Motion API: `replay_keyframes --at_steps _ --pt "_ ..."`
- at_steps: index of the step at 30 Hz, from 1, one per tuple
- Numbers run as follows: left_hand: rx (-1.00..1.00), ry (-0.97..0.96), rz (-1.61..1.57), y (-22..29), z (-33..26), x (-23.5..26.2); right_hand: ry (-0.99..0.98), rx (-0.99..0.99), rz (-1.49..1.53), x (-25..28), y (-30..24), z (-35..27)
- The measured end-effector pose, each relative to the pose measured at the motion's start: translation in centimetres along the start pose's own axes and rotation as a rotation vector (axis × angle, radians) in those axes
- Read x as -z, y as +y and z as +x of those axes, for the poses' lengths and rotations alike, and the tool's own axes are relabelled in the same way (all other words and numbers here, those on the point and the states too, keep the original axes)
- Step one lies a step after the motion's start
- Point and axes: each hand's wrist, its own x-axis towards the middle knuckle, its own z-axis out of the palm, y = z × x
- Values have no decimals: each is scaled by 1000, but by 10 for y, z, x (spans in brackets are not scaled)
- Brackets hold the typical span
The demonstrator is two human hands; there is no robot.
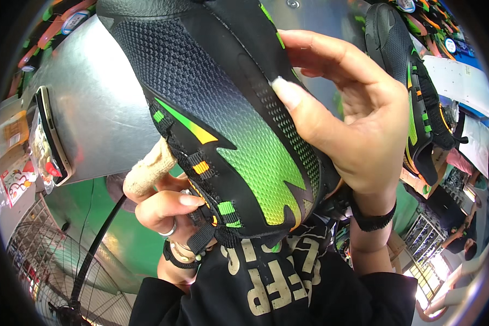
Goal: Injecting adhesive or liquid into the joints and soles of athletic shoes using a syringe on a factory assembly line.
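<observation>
A black sneaker (pixel 201 81) with a dark mesh side fading into green and yellow fills the middle of the view, held up close before my chest. My right hand (pixel 348 103) grips its right edge, the thumb pressed on the dark perforated strip and the fingers curled round the far side. At the lower left my left hand (pixel 165 201) pinches the shoe near the green and orange lace loops (pixel 201 165). A beige cover wraps one finger of that hand. Some of its fingertips are hidden behind the shoe.
A similar sneaker (pixel 396 60) stands at the right. On the left, a phone-like slab (pixel 53 136) lies beside plastic packets (pixel 17 176) at the metal table's edge (pixel 100 157). A wire fan (pixel 43 261) is at lower left, and another person (pixel 462 233) is far right.
</observation>
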Motion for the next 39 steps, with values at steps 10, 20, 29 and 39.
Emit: replay_keyframes --at_steps 10,20,29,39 --pt "-79 -102 220 -1 1 11 51 -87 -97 33 -22 -44" --pt "-36 -28 181 12 -5 -24 695 135 -451 169 -11 -185" --pt "-160 -278 201 2 -9 -20 442 -19 -1029 207 36 -182" --pt "-176 -305 232 6 -9 -21 92 123 -1088 206 38 -170"
